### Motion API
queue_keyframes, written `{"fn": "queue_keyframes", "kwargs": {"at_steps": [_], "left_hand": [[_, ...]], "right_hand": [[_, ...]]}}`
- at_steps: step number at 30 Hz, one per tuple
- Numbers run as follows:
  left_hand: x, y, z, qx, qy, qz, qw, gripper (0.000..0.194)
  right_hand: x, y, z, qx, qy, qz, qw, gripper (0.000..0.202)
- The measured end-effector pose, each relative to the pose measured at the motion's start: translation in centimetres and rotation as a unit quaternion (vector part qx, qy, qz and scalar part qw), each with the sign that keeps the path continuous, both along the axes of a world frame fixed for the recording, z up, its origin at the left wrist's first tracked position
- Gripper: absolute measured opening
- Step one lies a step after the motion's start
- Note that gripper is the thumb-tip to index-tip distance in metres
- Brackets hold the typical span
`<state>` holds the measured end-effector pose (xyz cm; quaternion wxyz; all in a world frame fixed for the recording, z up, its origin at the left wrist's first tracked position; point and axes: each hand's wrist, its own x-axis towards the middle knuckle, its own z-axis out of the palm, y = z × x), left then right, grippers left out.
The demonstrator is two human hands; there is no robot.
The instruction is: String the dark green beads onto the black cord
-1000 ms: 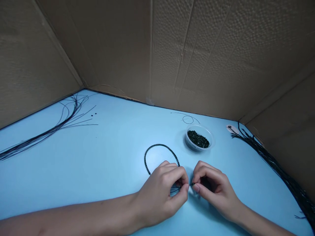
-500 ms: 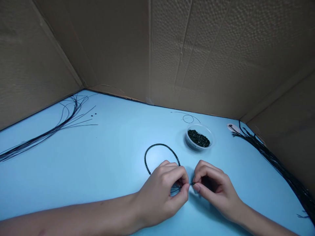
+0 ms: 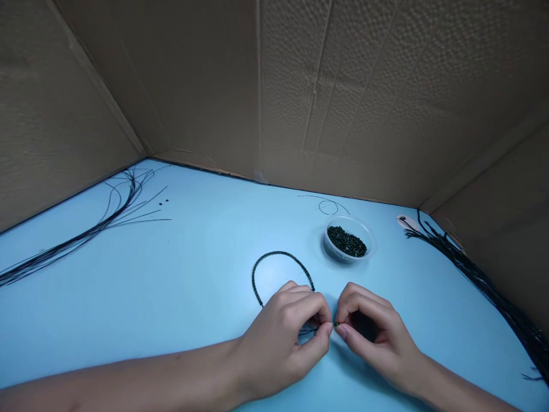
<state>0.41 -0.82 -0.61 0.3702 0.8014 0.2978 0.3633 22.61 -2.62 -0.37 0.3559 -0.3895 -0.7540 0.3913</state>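
A loop of small dark beads lies on the light blue table, its lower part hidden behind my left hand. My left thumb and index finger pinch thin dark cord, whose strands show under the palm. Close on the right, my right hand has its thumb and index finger closed on a tiny dark bead at the cord's end. The two sets of fingertips are nearly touching. Behind my right hand stands a clear round tub holding many dark green beads.
Loose dark cords spread over the left side of the table. A thick bundle of dark strands runs along the right edge. A thin curled wire lies behind the tub. Cardboard walls enclose the back and sides.
My left fingertips have moved slightly right, narrowing the gap to my right fingertips. The bead at my right fingertips shows more clearly.
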Motion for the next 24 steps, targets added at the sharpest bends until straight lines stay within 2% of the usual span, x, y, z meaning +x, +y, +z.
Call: {"fn": "queue_keyframes", "kwargs": {"at_steps": [10, 16, 24], "left_hand": [[-0.14, -0.03, -0.10, -0.009, -0.009, 0.004, 1.000, 0.013], [-0.05, -0.01, -0.04, -0.005, -0.016, 0.010, 1.000, 0.013], [-0.03, 0.04, -0.15, 0.000, -0.026, 0.011, 1.000, 0.012]], "right_hand": [[-0.06, 0.06, -0.06, -0.009, 0.013, -0.015, 1.000, 0.013], [0.19, 0.04, -0.10, -0.020, 0.023, -0.036, 0.999, 0.021], [0.23, 0.11, -0.24, -0.016, 0.024, -0.030, 0.999, 0.020]]}}
